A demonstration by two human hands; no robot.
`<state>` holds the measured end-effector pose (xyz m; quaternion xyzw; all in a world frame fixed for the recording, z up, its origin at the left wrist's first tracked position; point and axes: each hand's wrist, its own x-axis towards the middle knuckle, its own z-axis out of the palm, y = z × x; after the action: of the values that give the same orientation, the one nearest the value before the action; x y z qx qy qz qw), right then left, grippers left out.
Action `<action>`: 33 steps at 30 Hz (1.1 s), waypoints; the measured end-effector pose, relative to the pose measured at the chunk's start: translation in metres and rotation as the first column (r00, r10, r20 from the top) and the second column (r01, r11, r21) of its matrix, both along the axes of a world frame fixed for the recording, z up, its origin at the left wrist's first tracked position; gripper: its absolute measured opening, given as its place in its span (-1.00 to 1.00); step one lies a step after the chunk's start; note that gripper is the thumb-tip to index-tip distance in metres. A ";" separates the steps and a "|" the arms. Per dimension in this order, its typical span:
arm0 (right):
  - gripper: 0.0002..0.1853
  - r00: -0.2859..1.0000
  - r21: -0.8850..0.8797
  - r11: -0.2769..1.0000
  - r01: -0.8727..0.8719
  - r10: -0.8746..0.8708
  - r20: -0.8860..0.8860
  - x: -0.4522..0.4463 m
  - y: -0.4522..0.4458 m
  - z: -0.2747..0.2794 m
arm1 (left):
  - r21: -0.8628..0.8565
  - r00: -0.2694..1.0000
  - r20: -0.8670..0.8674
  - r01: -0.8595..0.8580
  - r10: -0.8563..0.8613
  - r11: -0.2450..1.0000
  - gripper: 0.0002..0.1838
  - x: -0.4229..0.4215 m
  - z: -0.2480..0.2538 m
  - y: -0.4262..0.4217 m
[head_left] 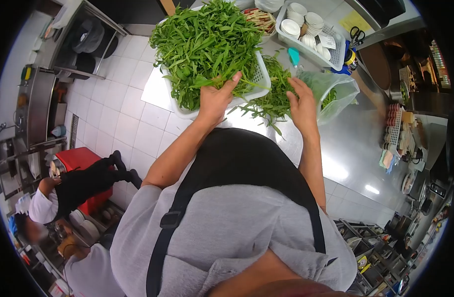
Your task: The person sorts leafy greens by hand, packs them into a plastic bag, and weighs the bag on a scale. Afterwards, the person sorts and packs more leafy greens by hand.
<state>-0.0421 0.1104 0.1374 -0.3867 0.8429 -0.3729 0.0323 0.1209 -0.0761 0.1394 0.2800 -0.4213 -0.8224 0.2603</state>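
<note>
A white plastic basket (263,81) is heaped with long-leaved leafy greens (207,44). At the basket's front rim, my left hand (216,103) is closed around a few stems of the greens, thumb pointing up. My right hand (303,101) is open, its fingers stretched out and thumb apart, over the right end of a smaller pile of greens (271,101) on the steel counter. Right beside that hand lies a clear plastic bag (331,96) with some greens inside. Whether my right fingertips touch the leaves I cannot tell.
Behind the bag, a white crate (306,37) holds stacked small white containers. A turquoise-headed tool (293,56) and black scissors (356,35) are close by. The steel counter (346,148) extends right. At left, a person in a black apron (83,185) is near a red bin (78,158).
</note>
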 end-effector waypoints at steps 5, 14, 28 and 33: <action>-0.72 0.847 -0.139 0.965 -0.222 0.261 0.464 0.017 -0.037 0.036 | -0.082 0.991 0.082 0.110 -0.103 0.991 -0.72 0.003 -0.001 0.005; -0.79 0.601 -0.285 0.944 -0.167 0.327 0.730 0.017 -0.052 0.008 | 0.094 0.993 -0.032 0.117 -0.115 0.989 -0.72 0.016 -0.010 0.003; -0.83 0.837 -0.309 0.915 -0.260 0.373 0.400 0.055 -0.064 0.013 | 0.204 0.994 0.009 0.108 -0.112 0.973 -0.63 0.006 -0.008 0.008; -0.92 0.870 -0.290 0.935 -0.205 0.310 0.384 0.049 -0.063 0.007 | 0.097 0.988 0.050 0.144 -0.149 0.985 -0.67 0.006 -0.016 0.005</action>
<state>0.0071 0.0476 0.1443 -0.4068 0.7047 -0.5391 0.2174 0.1268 -0.0713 0.1232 0.2832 -0.4092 -0.8498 0.1736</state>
